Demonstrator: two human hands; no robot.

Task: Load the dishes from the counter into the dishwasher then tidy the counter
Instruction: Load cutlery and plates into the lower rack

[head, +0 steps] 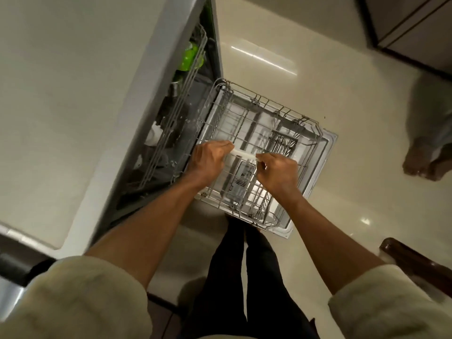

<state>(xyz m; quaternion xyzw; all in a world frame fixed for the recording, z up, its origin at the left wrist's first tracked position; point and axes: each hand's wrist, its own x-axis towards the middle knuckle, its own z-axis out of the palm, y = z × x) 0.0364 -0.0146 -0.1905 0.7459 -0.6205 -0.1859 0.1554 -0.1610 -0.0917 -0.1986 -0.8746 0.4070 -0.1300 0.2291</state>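
Kitchen, glossy cream floor [281,33] with a light streak; pale counter [61,94] runs along the left, seen from straight above.

Nearest: cream fleece sleeves [80,297] pushed up both forearms, black-trousered legs [234,277] below, standing at the front corner of the open dishwasher door [329,148].

Both hands over the lower rack [244,123], which is pulled out on the door. Left hand [208,159] fingers curled round one end of a white plate [241,152] held edge-on; right hand [278,172] pinches the other end, fingers bent. Plate sits above the rack wires, near the rack's middle; cannot tell whether it touches the tines.

Rack mostly bare wire. A dark cutlery basket [283,140] at its far right side, contents blurred.

Beyond, under the counter edge: upper rack [181,94] partly slid out, holding a bright green item [189,57] and something white [154,137]; too blurred to name.

Far right: another person's bare feet [420,162] on the floor. Dark wooden furniture [413,33] at the top right corner, more dark wood [415,263] at the lower right.
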